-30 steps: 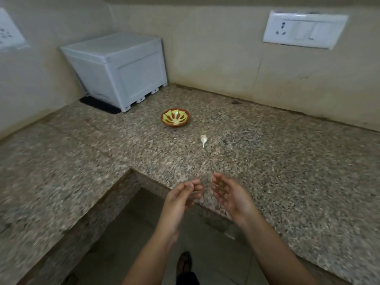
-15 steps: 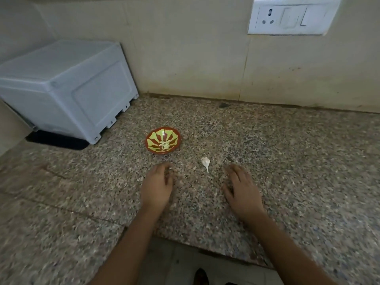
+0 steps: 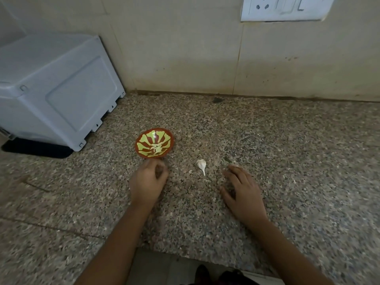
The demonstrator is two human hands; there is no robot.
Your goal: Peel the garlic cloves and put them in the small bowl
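A small red bowl (image 3: pixel 154 143) with a yellow-green petal pattern stands on the speckled granite counter (image 3: pixel 267 140). One white unpeeled garlic clove (image 3: pixel 201 164) lies on the counter to the bowl's right, its thin tip pointing toward me. My left hand (image 3: pixel 147 182) hovers just in front of the bowl, fingers loosely curled, nothing visible in it. My right hand (image 3: pixel 242 190) rests palm down on the counter a little to the right of the clove, fingers spread, not touching it.
A white plastic box (image 3: pixel 53 89) on a black mat (image 3: pixel 37 148) fills the back left corner. The tiled wall (image 3: pixel 185 48) carries a white socket panel (image 3: pixel 283 8) at the top right. The counter's front edge (image 3: pixel 185 254) runs near my forearms, floor below.
My view has moved closer to the counter. Both hands came forward from the counter's edge: the left one now sits near the bowl, the right one beside the clove.
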